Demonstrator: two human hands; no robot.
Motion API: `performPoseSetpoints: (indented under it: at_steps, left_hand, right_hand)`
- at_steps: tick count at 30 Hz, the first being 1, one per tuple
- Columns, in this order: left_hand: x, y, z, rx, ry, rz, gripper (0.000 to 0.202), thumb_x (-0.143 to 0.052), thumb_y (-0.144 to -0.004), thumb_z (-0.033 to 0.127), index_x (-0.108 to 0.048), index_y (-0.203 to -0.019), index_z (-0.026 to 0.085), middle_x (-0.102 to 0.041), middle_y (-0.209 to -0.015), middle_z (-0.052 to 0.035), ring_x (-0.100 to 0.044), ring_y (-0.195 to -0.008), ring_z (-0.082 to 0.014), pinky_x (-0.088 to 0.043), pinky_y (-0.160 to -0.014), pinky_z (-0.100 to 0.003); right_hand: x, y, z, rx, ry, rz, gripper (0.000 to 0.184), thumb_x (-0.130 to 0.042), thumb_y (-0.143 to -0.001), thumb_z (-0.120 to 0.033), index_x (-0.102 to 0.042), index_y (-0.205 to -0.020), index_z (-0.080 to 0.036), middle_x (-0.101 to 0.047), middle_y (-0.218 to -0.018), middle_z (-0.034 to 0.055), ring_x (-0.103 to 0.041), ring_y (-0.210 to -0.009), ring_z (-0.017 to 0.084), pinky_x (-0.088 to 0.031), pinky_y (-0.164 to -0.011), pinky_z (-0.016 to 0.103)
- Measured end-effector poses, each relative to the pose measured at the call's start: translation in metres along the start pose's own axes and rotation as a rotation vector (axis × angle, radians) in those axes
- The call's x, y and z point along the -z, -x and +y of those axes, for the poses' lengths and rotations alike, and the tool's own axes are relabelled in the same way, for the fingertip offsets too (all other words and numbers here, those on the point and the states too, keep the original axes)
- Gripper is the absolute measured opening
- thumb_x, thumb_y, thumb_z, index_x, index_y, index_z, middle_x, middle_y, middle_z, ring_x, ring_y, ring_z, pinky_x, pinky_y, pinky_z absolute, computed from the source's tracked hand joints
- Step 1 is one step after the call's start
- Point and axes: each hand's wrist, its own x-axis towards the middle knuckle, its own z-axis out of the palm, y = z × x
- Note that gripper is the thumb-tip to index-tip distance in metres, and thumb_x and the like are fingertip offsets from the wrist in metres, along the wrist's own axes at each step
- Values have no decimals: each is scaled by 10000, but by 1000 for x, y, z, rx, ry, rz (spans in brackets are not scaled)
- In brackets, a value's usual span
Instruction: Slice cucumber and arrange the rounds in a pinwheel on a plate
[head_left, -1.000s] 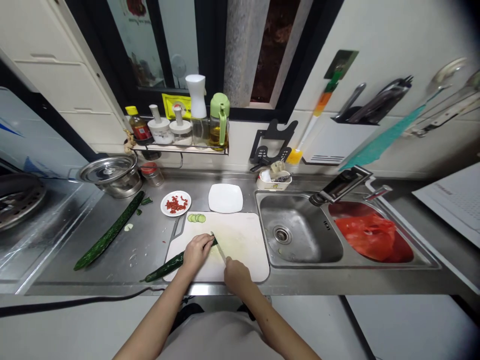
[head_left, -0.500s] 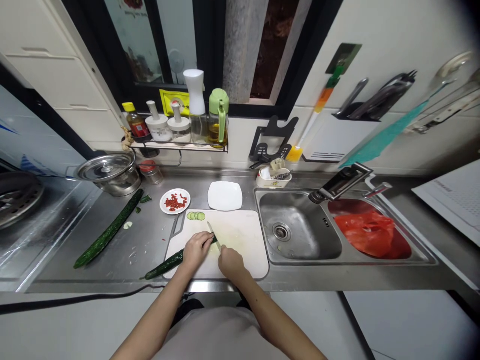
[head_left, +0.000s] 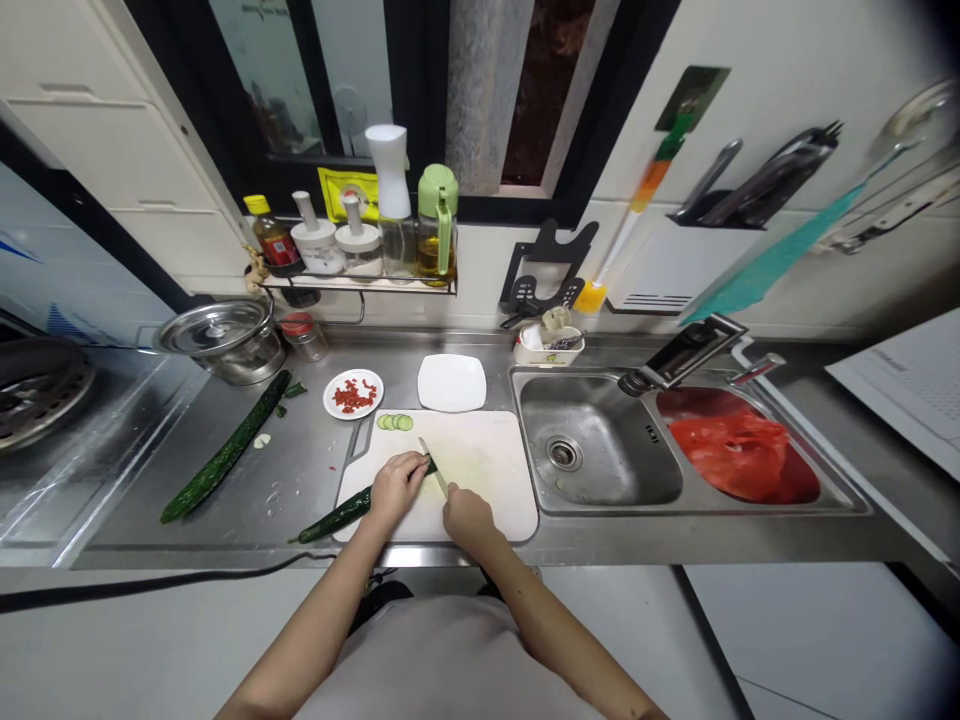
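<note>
On the white cutting board point(head_left: 487, 513), my left hand point(head_left: 397, 487) is closed over a dark green cucumber point(head_left: 337, 519) that lies slantwise, its tail end past the board's left edge. My right hand point(head_left: 468, 518) grips a knife point(head_left: 433, 464) by its handle, the blade against the cucumber's cut end just right of my left fingers. Several cucumber slices point(head_left: 395, 422) rest in an overlapping row at the board's upper left. Behind the board are a white square plate point(head_left: 451, 382) and a round plate point(head_left: 332, 397) of small red pieces.
A second cucumber point(head_left: 225, 447) lies on the steel counter to the left, near green scraps. A lidded pot point(head_left: 247, 355) stands behind it. To the right is a double sink point(head_left: 600, 425) with a red plastic bag point(head_left: 731, 452). Bottles and jars line a rack point(head_left: 367, 285) below the window.
The whole view has shifted slightly upward. My hands, the knife and the cucumber keep nearly the same places on the board, with the knife at the cucumber's end in both frames.
</note>
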Motion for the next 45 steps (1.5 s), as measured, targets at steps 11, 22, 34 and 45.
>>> performPoseSetpoints:
  at_steps: [11, 22, 34, 45]
  left_hand:
    - [2, 0, 3, 52, 23, -37, 242, -498, -922, 311, -718, -998, 246, -708, -1076, -31, -638, -1006, -186, -500, -917, -321]
    - [1, 1, 1, 73, 37, -37, 235, -508, -914, 320, -718, -993, 251, -709, -1082, -21, -640, -998, -184, -492, -917, -318]
    - [-1, -1, 1, 63, 41, -12, 224, -520, -905, 310, -724, -984, 261, -715, -1053, -25, -647, -976, -174, -501, -912, -317]
    - [1, 0, 3, 97, 67, -43, 233, -513, -901, 314, -724, -984, 261, -710, -1077, -28, -642, -995, -186, -496, -934, -336]
  right_hand:
    - [5, 2, 1, 3, -22, -14, 288, -382, -884, -119, -567, -1104, -122, -678, -1021, 171, -651, -979, 249, -453, -767, 318]
    - [17, -4, 2, 20, -64, -28, 311, -377, -890, -153, -586, -1118, -117, -680, -1050, 166, -648, -981, 256, -457, -762, 321]
    - [5, 18, 11, -5, -13, -53, 323, -370, -884, -123, -571, -1136, -110, -678, -1038, 183, -645, -1004, 268, -462, -779, 340]
    - [9, 0, 5, 11, -27, -15, 311, -376, -888, -144, -592, -1111, -118, -685, -1039, 166, -652, -973, 255, -458, -759, 324]
